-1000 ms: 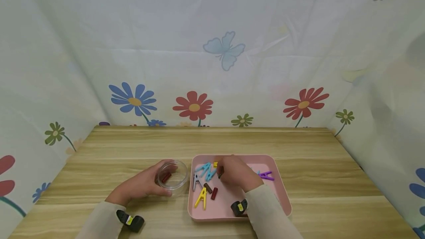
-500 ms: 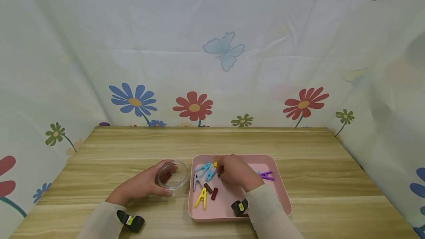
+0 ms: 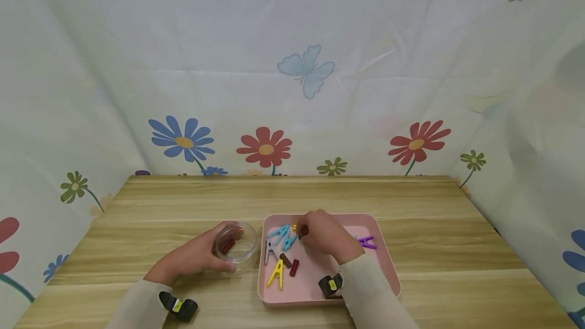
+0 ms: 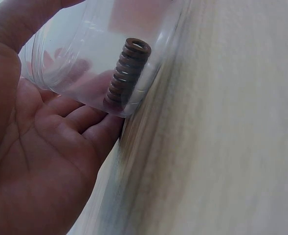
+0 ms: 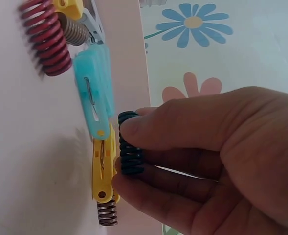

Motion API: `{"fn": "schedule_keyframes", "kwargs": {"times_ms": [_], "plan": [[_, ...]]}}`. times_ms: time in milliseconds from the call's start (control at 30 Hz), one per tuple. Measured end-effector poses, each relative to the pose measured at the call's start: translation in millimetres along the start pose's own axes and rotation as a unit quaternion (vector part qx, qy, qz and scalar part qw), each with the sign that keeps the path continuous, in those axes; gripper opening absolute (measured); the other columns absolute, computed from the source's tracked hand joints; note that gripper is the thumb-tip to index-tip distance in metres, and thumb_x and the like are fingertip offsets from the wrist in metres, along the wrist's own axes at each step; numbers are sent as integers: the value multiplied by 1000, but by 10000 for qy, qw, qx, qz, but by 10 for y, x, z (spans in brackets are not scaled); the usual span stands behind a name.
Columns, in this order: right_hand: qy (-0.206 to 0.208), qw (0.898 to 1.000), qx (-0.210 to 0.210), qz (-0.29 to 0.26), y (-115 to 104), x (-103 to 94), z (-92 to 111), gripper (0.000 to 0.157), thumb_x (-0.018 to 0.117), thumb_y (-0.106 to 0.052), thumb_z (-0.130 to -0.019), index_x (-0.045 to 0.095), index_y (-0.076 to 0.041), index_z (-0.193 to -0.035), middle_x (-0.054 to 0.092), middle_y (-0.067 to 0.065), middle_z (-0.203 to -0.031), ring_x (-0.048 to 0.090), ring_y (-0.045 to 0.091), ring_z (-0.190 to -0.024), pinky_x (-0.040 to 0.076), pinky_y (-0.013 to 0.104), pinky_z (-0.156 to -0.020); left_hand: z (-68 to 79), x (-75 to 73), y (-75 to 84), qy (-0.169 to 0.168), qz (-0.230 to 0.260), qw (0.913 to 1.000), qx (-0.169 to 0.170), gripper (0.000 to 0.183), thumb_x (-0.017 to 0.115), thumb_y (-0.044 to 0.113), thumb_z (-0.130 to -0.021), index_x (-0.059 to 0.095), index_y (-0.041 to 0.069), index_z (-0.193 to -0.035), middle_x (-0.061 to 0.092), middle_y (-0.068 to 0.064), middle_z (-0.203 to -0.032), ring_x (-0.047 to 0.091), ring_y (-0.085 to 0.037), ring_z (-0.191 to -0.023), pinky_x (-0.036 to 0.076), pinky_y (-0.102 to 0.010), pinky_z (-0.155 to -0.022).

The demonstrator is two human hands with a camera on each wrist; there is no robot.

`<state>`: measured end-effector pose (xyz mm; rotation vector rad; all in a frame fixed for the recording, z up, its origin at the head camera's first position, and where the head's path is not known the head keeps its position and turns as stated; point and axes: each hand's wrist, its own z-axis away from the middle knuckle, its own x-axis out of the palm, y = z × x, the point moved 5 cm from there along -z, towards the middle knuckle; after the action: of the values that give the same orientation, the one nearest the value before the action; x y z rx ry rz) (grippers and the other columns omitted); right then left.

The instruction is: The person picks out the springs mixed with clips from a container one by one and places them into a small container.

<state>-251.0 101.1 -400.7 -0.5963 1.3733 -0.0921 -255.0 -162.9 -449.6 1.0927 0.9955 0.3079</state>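
From my remote station I see a person's left hand [image 3: 201,255] with its fingers curled round a clear jar [image 3: 244,252], left of a pink tray [image 3: 329,301] on the wood-grain worktop [image 3: 439,242]. One reddish-brown spring [image 4: 128,73] leans inside the jar. Over the tray, the right hand [image 3: 326,237] pinches a dark green spring [image 5: 131,152] between thumb and fingers, just beside a yellow clothespin [image 5: 103,169]. In the tray's left part I find blue clothespins [image 3: 280,232], a grey clothespin [image 3: 269,253], a brown spring [image 3: 285,260] and a red spring [image 3: 294,268]; a purple clothespin [image 3: 367,242] lies right.
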Motion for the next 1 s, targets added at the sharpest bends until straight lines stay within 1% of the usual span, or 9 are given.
{"fn": "schedule_keyframes", "kwargs": {"times_ms": [133,267,400,633,833,1000], "plan": [[43,9999,-80,70,-20,-23,3,12,68,-4,-84,73,-13,-91,63,-4,-83,54,14,-75,48,25,-67,1,1,5,-4,13,10000,3,88,84,31,-74,33,22,-145,47,-8,-148,38,-31,-140,29,-2,-97],[61,10000,-63,6,-36,-42,13,13,68,-5,-84,73,-13,-94,65,-4,-86,55,14,-76,50,26,-70,5,3,12,-5,45,10000,-27,88,84,30,-74,33,21,-145,46,-8,-148,38,-31,-140,30,-2,-98],[121,9999,-75,-98,-59,-60,29,14,68,-6,-85,74,-12,-96,66,-3,-88,55,14,-76,50,25,-68,8,3,18,-25,125,9999,-42,88,84,29,-74,33,21,-145,46,-9,-148,37,-31,-141,31,-2,-98],[197,9994,-277,-81,-152,-118,70,11,67,-7,-87,73,-11,-95,64,-5,-84,54,13,-73,47,23,-64,8,1,13,-44,133,9999,-3,88,84,29,-74,32,21,-145,45,-9,-149,37,-31,-141,30,-3,-98],[260,9987,-448,2,-235,-158,101,8,67,-10,-88,72,-11,-95,63,-6,-82,53,11,-72,47,22,-65,5,2,7,-69,184,9998,14,88,84,28,-74,32,19,-145,45,-10,-149,36,-32,-142,29,-2,-97],[336,9977,-575,92,-301,-187,126,9,68,-12,-89,72,-10,-96,63,-5,-83,53,11,-72,47,22,-66,4,2,8,-68,179,9998,20,88,84,28,-74,32,19,-145,44,-10,-149,36,-32,-142,29,-2,-97]]}}
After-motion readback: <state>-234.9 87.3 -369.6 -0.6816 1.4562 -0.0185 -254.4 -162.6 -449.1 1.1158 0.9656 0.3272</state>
